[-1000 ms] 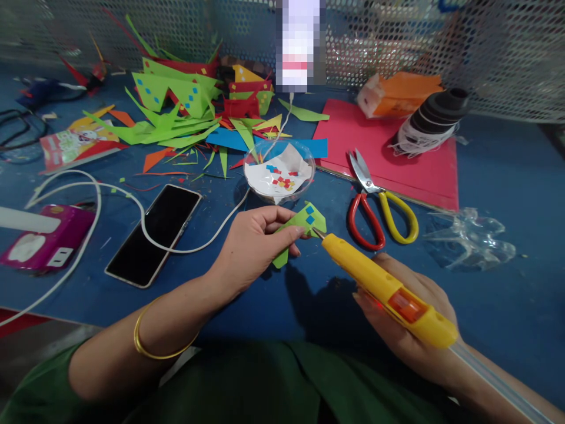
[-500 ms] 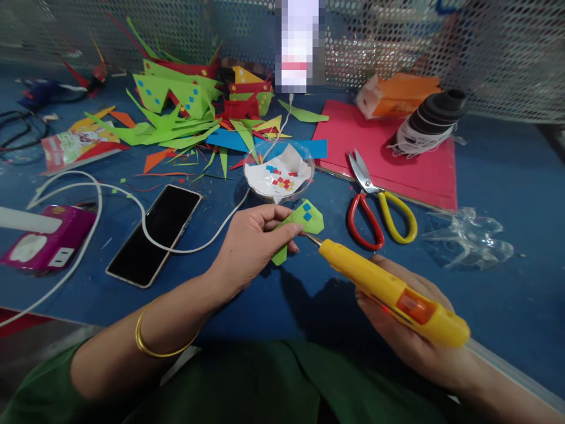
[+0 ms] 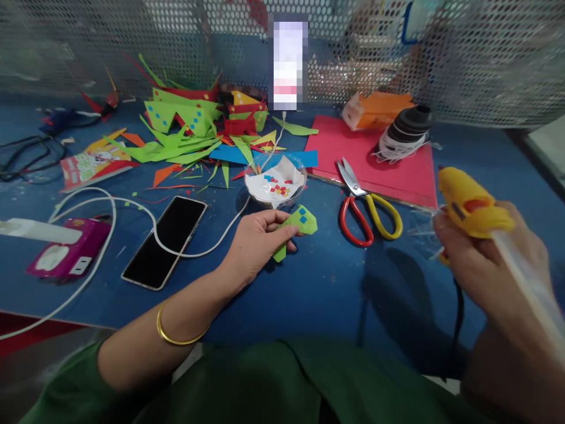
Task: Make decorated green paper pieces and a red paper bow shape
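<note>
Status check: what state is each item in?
Left hand: pinching the green paper.
Green paper: two blue squares showing.
Right hand: closed round the glue gun.
Glue gun: raised; whether hot, unclear.
Scissors: blades parted, unheld.
Phone: face up, screen dark, cable across it.
Clear bowl: uncovered, coloured bits inside.
Black spool: string wound loosely.

Right hand (image 3: 494,253) raised, seemingly curled

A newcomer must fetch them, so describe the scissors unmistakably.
On the blue table, find the red card under the black, thread-wrapped cone. The scissors lie across the card's near edge, blades slightly open over the red. One handle loop is red, the other yellow, unlike anything beside them.
</note>
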### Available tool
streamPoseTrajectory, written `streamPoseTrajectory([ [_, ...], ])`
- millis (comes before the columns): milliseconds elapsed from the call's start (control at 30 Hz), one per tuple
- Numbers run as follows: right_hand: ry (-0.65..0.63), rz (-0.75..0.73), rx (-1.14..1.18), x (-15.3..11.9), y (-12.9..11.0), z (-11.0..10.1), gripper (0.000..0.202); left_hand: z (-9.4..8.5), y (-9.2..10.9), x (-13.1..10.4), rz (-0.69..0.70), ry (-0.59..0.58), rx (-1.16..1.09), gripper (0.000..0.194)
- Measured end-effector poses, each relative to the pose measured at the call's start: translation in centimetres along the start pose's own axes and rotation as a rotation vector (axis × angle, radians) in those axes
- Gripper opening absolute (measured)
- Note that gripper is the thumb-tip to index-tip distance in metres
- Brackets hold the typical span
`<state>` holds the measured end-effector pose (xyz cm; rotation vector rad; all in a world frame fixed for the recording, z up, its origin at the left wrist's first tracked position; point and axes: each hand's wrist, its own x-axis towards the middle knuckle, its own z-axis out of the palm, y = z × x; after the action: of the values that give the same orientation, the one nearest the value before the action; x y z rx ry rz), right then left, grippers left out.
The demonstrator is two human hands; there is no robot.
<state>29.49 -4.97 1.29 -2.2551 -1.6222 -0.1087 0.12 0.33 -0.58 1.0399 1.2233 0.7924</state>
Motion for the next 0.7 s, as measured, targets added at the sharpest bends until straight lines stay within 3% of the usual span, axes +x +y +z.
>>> streamPoseTrajectory([
  [100, -0.087, 0.001, -0.264, 1.1, 2.5, -0.2, 0.047, 0.1, 0.0, 0.0, -0.006, -0.011, 0.012, 0.02],
  [267, -0.138, -0.039, -0.401, 2.0, 5.0, 0.5, 0.054, 0.1, 0.1, 0.0, 0.004, -0.004, 0.004, 0.015],
  [467, -0.148, -0.034, -0.371, 1.6, 5.5, 1.2, 0.06, 0.1, 0.1, 0.1, 0.01, -0.015, 0.022, 0.011],
  [600, -0.073, 0.007, -0.334, 1.1, 4.9, 0.8, 0.056, 0.3, 0.2, -0.2, -0.013, -0.023, 0.038, 0.012],
  [700, -0.101, 0.027, -0.35, 1.3, 4.6, 0.4, 0.049, 0.3, 0.3, -0.4, -0.003, -0.034, 0.046, 0.013],
])
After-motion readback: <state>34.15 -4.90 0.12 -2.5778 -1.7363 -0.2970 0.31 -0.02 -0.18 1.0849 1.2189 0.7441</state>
